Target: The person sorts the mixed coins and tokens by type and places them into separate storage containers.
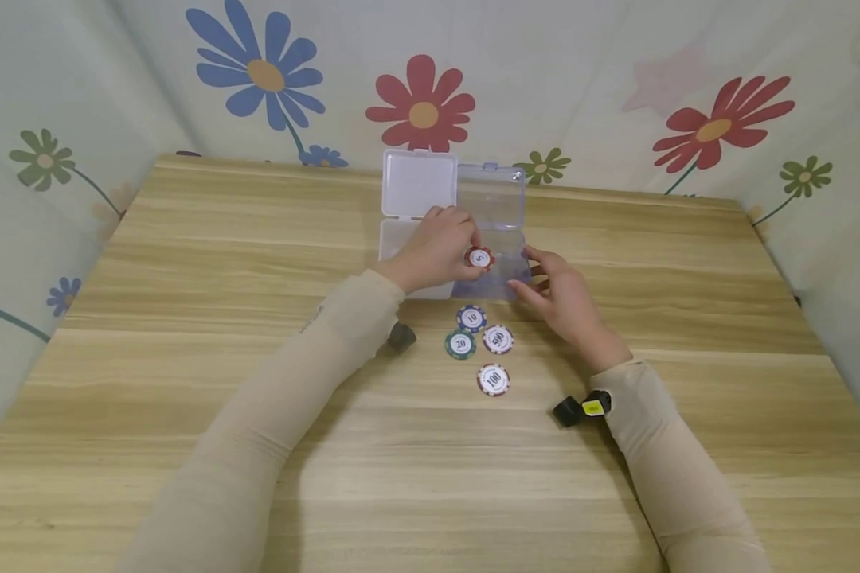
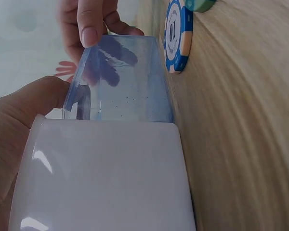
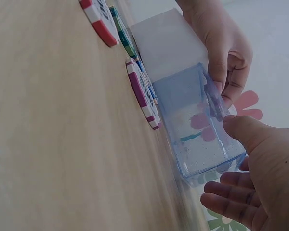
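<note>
My left hand (image 1: 440,247) pinches a red-edged poker chip (image 1: 480,258) marked 5, above the boxes. A clear plastic box (image 1: 498,274) stands beneath it, its hinged lid (image 1: 493,199) tipped back. Beside it on the left stands a white box (image 1: 397,239), lid (image 1: 419,185) also raised, partly covered by my left hand. My right hand (image 1: 562,298) holds the clear box's right end with thumb and index finger, the other fingers loose. In front lie a blue chip (image 1: 471,318) marked 10, a green chip (image 1: 460,344) marked 20, a purple-edged chip (image 1: 498,340) marked 500 and a red-edged chip (image 1: 494,380) marked 100.
The boxes stand near the back edge of the wooden table (image 1: 186,318). Behind them hangs a white curtain (image 1: 545,72) printed with flowers. Dark wrist cameras (image 1: 568,411) jut out from both sleeves over the table.
</note>
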Tool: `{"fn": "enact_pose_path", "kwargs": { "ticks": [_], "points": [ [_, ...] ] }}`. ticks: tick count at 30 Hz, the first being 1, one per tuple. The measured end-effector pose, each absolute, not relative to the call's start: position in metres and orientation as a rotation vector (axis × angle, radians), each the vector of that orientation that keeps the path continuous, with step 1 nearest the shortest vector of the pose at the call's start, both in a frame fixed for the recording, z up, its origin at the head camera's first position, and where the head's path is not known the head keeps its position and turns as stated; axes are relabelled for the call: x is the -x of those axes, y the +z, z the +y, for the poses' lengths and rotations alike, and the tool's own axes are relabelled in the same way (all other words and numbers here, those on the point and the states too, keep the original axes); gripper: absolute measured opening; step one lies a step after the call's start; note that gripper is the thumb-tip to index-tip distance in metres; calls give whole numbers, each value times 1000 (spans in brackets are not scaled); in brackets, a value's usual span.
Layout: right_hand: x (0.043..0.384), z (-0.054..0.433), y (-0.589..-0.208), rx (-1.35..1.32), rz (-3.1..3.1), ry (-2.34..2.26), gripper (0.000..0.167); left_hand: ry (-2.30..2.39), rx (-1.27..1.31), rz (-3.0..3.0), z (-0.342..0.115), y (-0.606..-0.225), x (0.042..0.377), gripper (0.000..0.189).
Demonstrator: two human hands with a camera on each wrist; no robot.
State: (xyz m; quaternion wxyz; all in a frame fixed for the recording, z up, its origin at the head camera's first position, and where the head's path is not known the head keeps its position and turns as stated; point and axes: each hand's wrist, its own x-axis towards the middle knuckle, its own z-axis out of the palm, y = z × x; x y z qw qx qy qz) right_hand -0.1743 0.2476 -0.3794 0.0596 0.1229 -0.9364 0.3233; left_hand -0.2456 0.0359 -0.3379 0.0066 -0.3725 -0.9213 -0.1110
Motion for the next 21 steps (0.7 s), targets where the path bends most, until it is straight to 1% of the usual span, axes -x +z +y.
{"fn": "enact_pose_path", "kwargs": {
  "ticks": [9, 21],
  "points": [
    [174, 247, -377, -355, -2849, 992, 60, -369, 1174, -2896, 35, -335, 244, 47],
    [173, 247, -375, -396, -2826, 992, 61, -408, 1184, -2852, 34, -332, 239, 45]
  ]
}}
